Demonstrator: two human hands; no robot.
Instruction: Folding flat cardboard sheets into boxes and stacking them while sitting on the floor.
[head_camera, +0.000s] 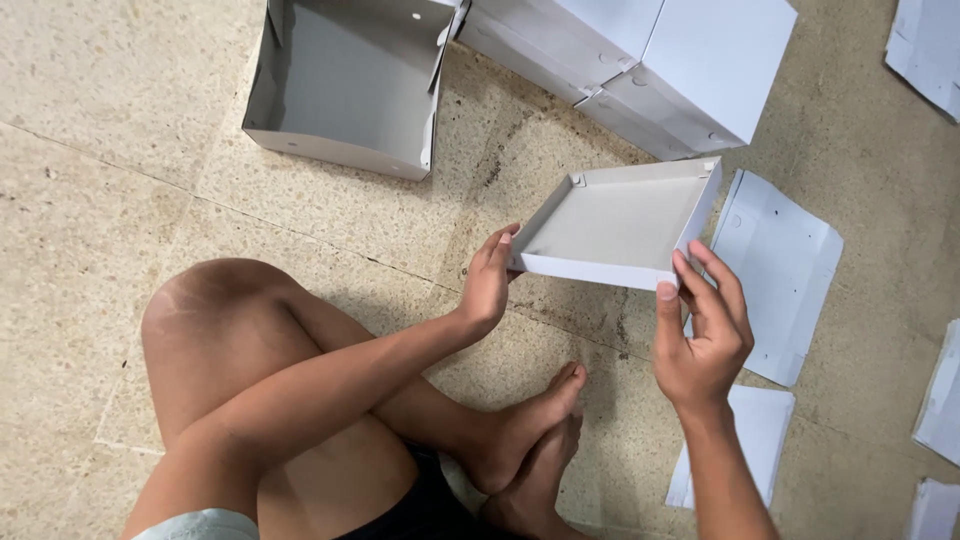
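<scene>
Left hand (487, 285): I see it on the near left corner of the shallow box lid (612, 225), fingers curled narrow, tips on the corner wall, thumb side underneath as far as I can tell.
Right hand (703, 325): pinching the near right corner of the same lid, thumb on the outside of the near wall, fingers wrapped up the right side wall; closed on the card, not spread.
Box lid: grey card inside, white outside, held clear of the floor (100, 200) between both hands, tilted slightly towards me, above the person's crossed feet (535, 440).
Risk, grip: only two near corners are held; my judgement is the far edge could sag or the lid twist if either hand loosens.
Risk, corners: the folded corner tabs look lightly locked; squeezing at the right corner could pop a tab or crease the wall.
Flat blank (785, 270): white cut card lying on the floor just right of the lid, partly under it from this view.
Open box (350, 85): deeper grey-lined box at the far left of the floor, well apart from the hands.
Stacked boxes (650, 65): closed white ones at the far edge, beside the open box.
More blanks (940, 400): scattered along the right edge of the floor.
</scene>
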